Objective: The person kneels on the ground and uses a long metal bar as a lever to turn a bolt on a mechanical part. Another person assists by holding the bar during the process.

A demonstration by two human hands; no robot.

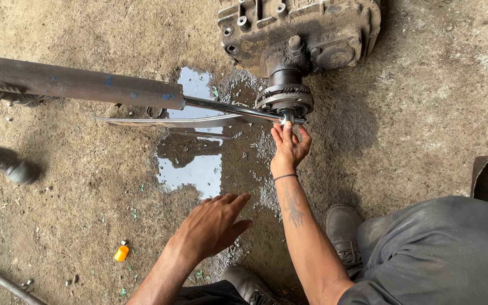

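Wrench head: right hand grip apparently grasping it; left hand released, ground clear.

Dirt floor: gearbox, puddle, orange cap

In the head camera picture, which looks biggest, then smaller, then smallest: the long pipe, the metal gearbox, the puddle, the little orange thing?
1. Pipe, longest across the picture.
2. Gearbox, though cut off at the top edge.
3. Puddle.
4. Orange thing, clearly smallest.
Pipe and gearbox are close; the cut-off makes that unsure.
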